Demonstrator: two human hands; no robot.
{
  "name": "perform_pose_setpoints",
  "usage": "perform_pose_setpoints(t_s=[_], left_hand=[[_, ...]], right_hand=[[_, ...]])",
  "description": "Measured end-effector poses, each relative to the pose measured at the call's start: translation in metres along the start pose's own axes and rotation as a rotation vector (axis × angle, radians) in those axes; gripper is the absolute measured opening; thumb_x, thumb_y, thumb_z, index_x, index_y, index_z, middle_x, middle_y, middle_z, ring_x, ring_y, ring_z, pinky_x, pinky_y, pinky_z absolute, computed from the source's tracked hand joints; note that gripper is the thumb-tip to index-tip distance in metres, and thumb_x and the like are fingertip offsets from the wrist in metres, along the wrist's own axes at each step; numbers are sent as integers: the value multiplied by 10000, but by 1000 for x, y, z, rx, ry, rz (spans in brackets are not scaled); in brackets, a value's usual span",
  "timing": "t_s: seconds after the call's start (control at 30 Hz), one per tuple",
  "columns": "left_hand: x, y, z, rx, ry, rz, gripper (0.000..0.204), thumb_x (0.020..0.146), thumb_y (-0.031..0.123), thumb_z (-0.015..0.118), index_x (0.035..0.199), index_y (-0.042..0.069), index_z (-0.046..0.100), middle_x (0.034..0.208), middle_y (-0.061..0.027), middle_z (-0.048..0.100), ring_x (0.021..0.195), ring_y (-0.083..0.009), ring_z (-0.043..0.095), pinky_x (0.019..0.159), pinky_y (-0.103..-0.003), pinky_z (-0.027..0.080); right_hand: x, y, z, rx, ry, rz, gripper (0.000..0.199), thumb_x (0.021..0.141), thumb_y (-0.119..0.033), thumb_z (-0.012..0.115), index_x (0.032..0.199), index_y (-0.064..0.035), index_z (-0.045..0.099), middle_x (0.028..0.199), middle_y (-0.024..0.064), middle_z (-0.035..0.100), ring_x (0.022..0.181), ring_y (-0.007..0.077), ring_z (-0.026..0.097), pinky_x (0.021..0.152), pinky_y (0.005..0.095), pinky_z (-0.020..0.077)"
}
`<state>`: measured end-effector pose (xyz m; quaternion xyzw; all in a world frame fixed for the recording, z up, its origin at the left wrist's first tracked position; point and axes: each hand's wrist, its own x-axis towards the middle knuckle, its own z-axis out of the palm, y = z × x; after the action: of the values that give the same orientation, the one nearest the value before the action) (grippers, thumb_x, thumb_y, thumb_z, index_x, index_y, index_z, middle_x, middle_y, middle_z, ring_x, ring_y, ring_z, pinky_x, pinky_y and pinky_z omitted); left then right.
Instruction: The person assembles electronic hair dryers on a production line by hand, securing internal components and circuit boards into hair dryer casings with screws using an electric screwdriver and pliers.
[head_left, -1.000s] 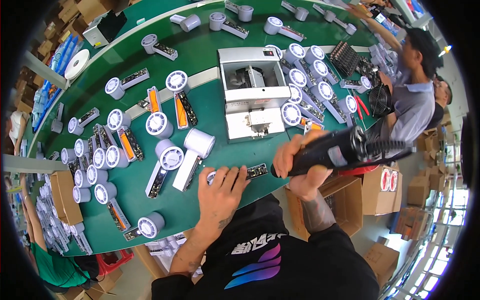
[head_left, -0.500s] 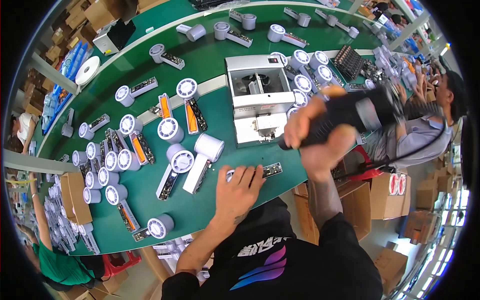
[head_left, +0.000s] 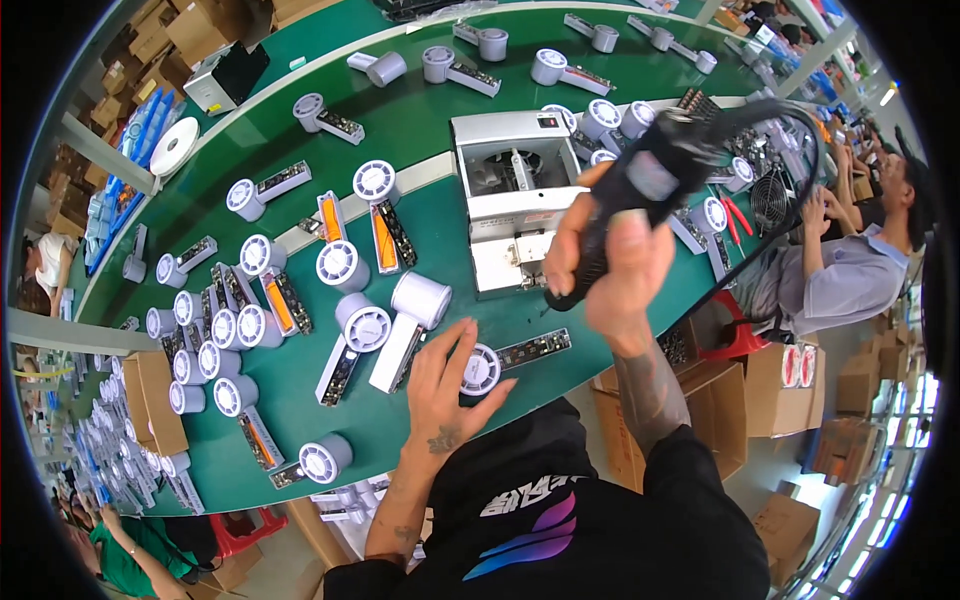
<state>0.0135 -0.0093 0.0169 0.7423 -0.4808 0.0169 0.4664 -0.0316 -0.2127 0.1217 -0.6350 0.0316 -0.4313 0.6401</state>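
My right hand [head_left: 628, 262] is wrapped round a black corded electric screwdriver [head_left: 640, 190], held above the table with its tip pointing down and left. My left hand [head_left: 440, 385] is open, fingers spread, beside a pale grey hair-dryer-like unit [head_left: 481, 370] at the table's near edge. The unit has a round vented head, and its open handle shows a circuit board [head_left: 535, 348]. Whether my left hand touches the head I cannot tell. Just left of that hand lies a similar unit [head_left: 398, 355] with a smooth white handle.
A silver screw feeder [head_left: 520, 200] stands mid-table. Several similar grey units crowd the left [head_left: 225, 327], some with orange pieces in their handles. More ride on the green conveyor [head_left: 400, 110] behind. Red-handled pliers [head_left: 738, 220] lie at right, near a seated co-worker [head_left: 860, 250].
My left hand has lifted off the unit and opened, drawing left and uncovering its round head. The screwdriver has swung more upright and shifted left in my right hand.
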Motion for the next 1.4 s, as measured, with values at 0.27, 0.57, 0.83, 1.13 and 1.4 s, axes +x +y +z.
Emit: perform_pose_setpoints(t_s=[0.27, 0.57, 0.83, 1.13, 1.4], left_hand=[[-1, -4, 8, -24, -79, -41, 796, 701, 172, 858, 1389, -15, 503, 1252, -190, 593, 1044, -327, 610, 882, -405, 478], [-2, -5, 8, -29, -65, -45, 804, 716, 138, 836, 1418, -12, 472, 1175, -172, 624, 1004, -310, 609, 859, -395, 471], [-4, -6, 9, -49, -80, -61, 815, 717, 108, 830, 1432, 1, 456, 1148, -160, 630, 985, -309, 607, 858, -396, 481], [-2, -6, 8, -32, -85, -58, 800, 721, 157, 835, 1408, -31, 472, 1100, -139, 641, 961, -292, 600, 824, -387, 444], [-2, -5, 7, -35, -93, -81, 803, 721, 166, 836, 1408, -31, 471, 1091, -133, 639, 957, -292, 598, 846, -388, 447]], right_hand=[[66, -18, -23, 366, 260, -666, 828, 876, -836, 346, 810, -39, 561, 675, 54, 555, 491, 175, 490, 520, 315, 461], [89, -83, -32, 211, 9, -775, 957, 677, -1007, 325, 737, -67, 495, 614, 50, 496, 513, 185, 496, 502, 323, 420], [58, 7, -28, -88, 68, -427, 856, 853, -766, 536, 1239, -15, 398, 701, 113, 591, 521, 197, 567, 502, 321, 505], [36, -34, 10, -60, 33, -109, 739, 974, -651, 412, 1205, 51, 423, 570, 60, 461, 414, 150, 446, 397, 301, 406], [21, 8, 5, -41, -16, -127, 545, 996, -486, 522, 1155, 28, 439, 593, 87, 495, 424, 129, 469, 405, 271, 397]])
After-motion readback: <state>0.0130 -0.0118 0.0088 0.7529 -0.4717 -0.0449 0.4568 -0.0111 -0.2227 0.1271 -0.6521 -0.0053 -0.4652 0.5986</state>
